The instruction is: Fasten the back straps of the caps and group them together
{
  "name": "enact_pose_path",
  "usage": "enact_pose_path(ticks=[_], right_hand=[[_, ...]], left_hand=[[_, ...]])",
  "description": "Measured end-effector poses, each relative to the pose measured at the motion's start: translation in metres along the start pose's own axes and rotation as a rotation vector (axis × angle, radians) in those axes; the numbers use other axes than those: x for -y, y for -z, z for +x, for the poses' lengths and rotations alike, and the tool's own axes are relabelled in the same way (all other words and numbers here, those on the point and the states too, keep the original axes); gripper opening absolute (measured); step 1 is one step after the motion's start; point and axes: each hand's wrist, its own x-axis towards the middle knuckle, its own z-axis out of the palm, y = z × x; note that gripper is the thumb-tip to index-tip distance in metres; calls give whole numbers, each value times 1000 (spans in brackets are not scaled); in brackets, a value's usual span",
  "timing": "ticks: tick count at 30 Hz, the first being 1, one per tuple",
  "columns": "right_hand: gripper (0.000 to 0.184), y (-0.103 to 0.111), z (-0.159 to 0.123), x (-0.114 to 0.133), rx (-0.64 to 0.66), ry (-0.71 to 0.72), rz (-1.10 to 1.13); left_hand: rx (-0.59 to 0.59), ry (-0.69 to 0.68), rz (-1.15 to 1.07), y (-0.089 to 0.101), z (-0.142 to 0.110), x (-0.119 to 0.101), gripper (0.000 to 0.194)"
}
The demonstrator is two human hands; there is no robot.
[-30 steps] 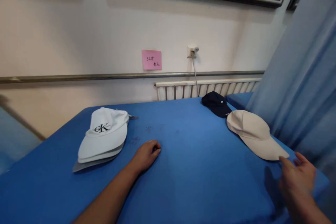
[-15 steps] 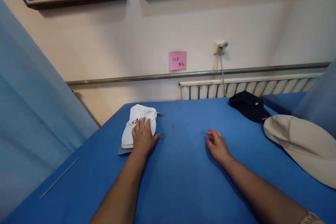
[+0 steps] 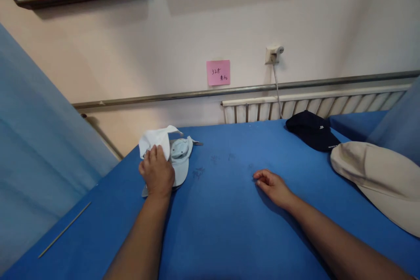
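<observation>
Head view: your left hand [image 3: 156,170], back upward, fingers clamped on the white cap [image 3: 155,140], which overlaps the light blue cap [image 3: 180,159] at the table's [image 3: 216,218] left, your right forearm slanting inward, right hand [image 3: 272,187] empty, its fingertips loosely together.

Left hand [image 3: 157,170] palm down, fingers curled; right hand [image 3: 271,187] loosely curled.

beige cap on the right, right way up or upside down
Right way up: the beige cap shows its domed crown on top, brim low over the blue surface.
</observation>
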Motion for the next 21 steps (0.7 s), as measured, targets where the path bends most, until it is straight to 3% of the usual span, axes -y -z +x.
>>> enact_pose_path(ticks=[4, 9, 12, 15, 18, 21], right_hand=[[17, -3, -2, 8, -34, -23, 62], [23, 2, -1, 32, -195, -196, 456], [32, 23, 3, 40, -328, -284, 886], [37, 47, 9, 38, -351, -339, 1118], [32, 60, 12, 32, -295, -394, 1082], [15, 58, 14, 28, -318, -398, 924]], left_hand=[[-231, -134, -172, 6, 0, 2, 47], [-385, -554, -405, 4, -25, -28, 49], [-259, -738, -464, -4, -42, -50, 49], [13, -798, -381, -15, -50, -64, 46], [274, -710, -219, -24, -49, -69, 47], [410, -581, -90, -31, -46, -65, 49]])
